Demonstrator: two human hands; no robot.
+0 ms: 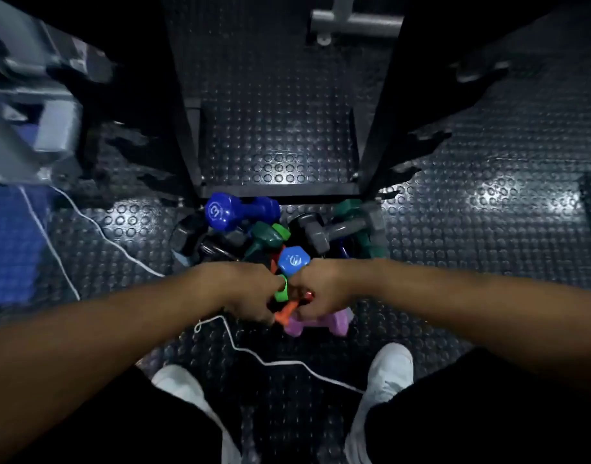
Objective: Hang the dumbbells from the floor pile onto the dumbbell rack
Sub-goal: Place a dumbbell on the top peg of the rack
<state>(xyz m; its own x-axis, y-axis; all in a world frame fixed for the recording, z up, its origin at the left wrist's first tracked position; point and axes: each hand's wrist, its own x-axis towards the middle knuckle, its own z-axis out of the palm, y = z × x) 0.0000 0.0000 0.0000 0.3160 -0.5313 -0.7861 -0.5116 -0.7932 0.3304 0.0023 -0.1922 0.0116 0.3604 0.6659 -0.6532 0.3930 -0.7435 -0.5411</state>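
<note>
Left hand: fingers curled down into the near edge of the pile, closed on a bright green dumbbell; the exact grip is partly hidden.
Right hand: fingers curled beside the left hand, knuckles almost touching it, closed on an orange dumbbell whose handle shows below both hands.
Floor pile: dumbbells heaped on the studded rubber floor, just in front of the rack's base.
Pile contents: large dark blue dumbbell at the far left; grey dumbbell at the far right; dark green dumbbell between them; light blue hex head just above the hands; pink dumbbell nearest the person, under the right hand.
Dumbbell rack: black frame, two uprights rising from a low crossbar; its side pegs are blurred.
White cord: lies across the floor between the pile and two white shoes.
</note>
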